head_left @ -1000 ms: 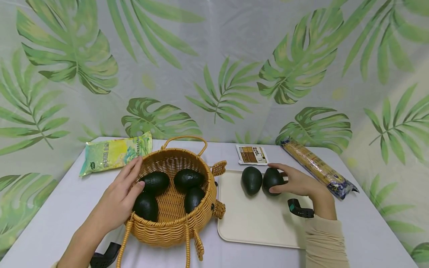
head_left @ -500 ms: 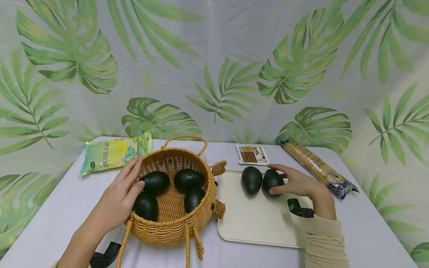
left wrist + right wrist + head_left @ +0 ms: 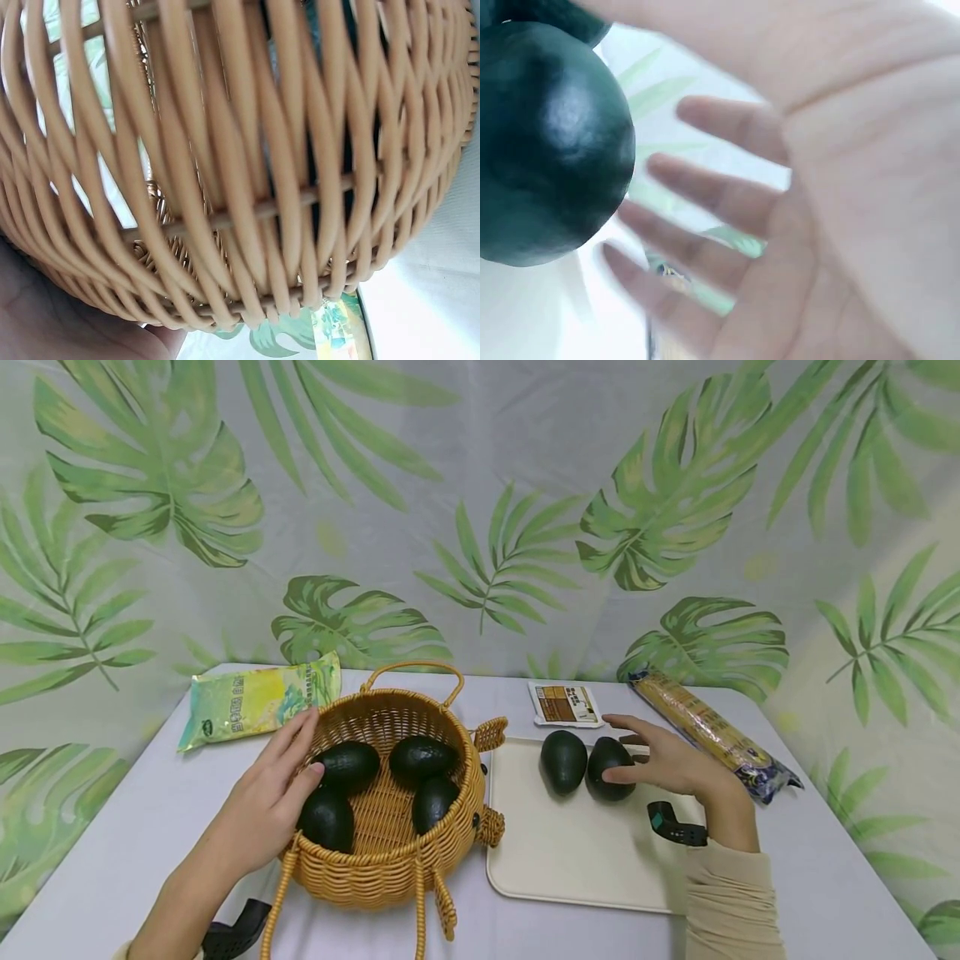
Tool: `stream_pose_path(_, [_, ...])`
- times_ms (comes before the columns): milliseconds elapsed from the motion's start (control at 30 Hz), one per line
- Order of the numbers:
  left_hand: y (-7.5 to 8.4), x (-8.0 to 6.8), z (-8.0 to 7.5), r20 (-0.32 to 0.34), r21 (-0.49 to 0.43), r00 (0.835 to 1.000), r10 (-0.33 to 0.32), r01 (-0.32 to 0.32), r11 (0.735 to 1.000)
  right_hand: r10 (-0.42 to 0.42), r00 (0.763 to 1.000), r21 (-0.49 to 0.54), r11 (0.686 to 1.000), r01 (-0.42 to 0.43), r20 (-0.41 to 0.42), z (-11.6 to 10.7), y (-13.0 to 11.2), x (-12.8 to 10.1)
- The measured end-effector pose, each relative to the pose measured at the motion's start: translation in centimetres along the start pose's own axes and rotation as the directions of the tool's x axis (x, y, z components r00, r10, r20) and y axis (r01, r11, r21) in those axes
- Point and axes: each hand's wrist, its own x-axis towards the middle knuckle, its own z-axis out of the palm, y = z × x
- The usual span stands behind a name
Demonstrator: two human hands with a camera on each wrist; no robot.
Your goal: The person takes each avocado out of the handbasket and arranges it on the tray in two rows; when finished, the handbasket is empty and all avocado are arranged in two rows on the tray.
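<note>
Head view: the left hand (image 3: pixel 264 800) rests with relaxed fingers on the rim of the wicker basket (image 3: pixel 390 860), grip released. Four avocados lie inside the basket. The right hand (image 3: pixel 667 762) hovers just beside the right avocado (image 3: pixel 609 767) on the cream tray (image 3: pixel 570 860), fingers spread, grip released. A second avocado (image 3: pixel 564 762) lies beside it.

Left wrist view: the basket wall (image 3: pixel 247 165) fills the frame.

Right wrist view: the open palm (image 3: pixel 840 195) stands apart from the avocado (image 3: pixel 547 142).
</note>
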Motion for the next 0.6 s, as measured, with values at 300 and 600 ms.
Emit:
stream_pose_path(300, [-0.1, 0.1, 0.2, -0.017, 0.005, 1.000, 0.026, -0.026, 1.000, -0.076, 0.986, 0.047, 0.995, 0.084, -0.145, -0.3, -1.5, 0.1])
stream_pose_path(600, [-0.2, 0.2, 0.1, -0.002, 0.001, 1.000, 0.021, -0.021, 1.000, -0.194, 0.945, 0.037, 0.977, 0.211, -0.263, 0.1, -4.6, 0.0])
